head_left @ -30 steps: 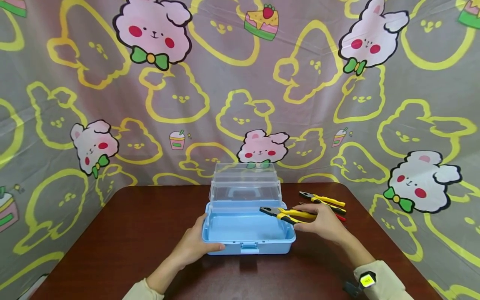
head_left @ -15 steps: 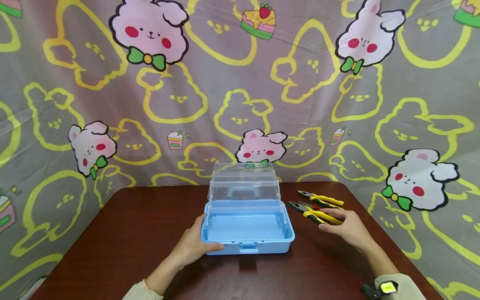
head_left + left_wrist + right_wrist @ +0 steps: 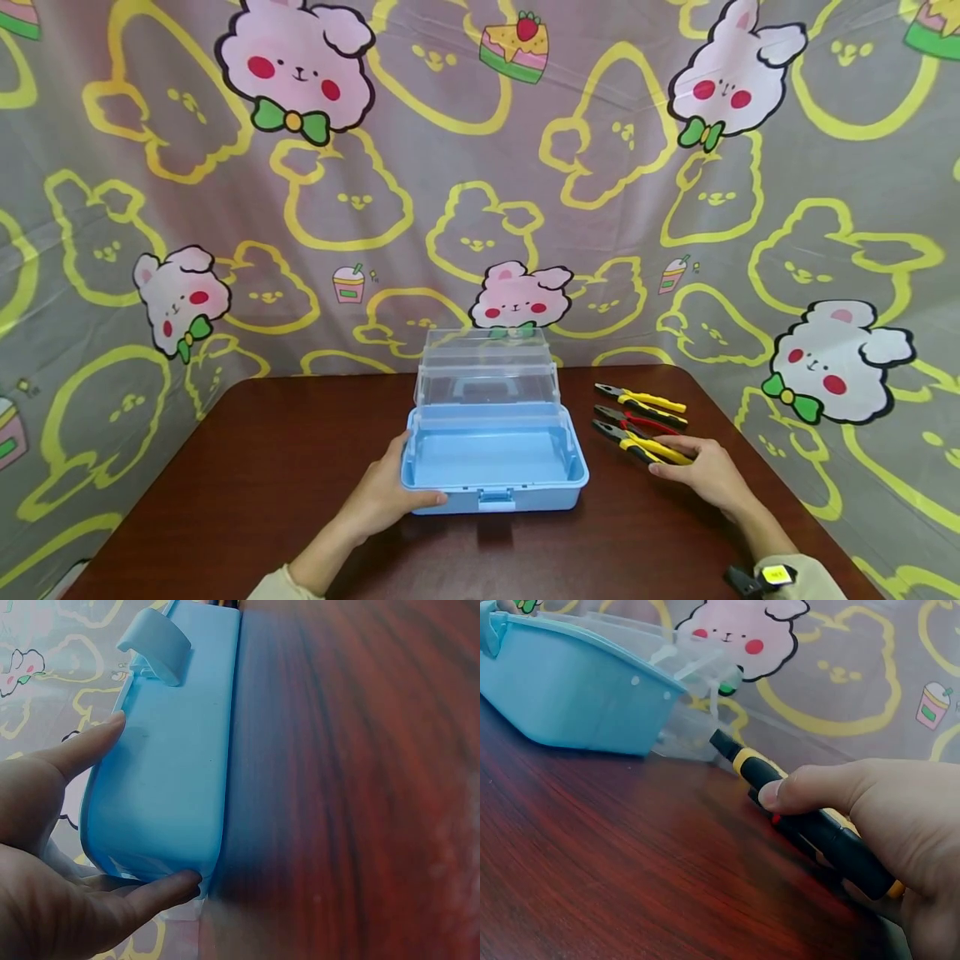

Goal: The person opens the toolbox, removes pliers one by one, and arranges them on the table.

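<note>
A light blue toolbox (image 3: 540, 498) stands on the table with its clear lid (image 3: 486, 375) raised at the back. At its left front corner my left hand (image 3: 375, 496) grips the box, thumb on the front wall and fingers along the side. In the left wrist view the front latch (image 3: 159, 646) sticks out. My right hand (image 3: 712, 475) holds yellow-and-black pliers (image 3: 637, 443) by the handles, low at the table to the right of the box. The right wrist view has the thumb pressed on the pliers' handle (image 3: 840, 844); some fingers are hidden behind it.
Red-handled pliers (image 3: 645, 420) lie just behind the held pair. Farther back lies another yellow-and-black pair of pliers (image 3: 648, 402). The dark wooden table (image 3: 300, 442) ends at a patterned curtain (image 3: 480, 208) at the back and sides.
My right hand has carried the yellow-and-black pliers from above the box's right rim, rightward and down to the table beside the other pliers. The left hand has stayed on the toolbox.
</note>
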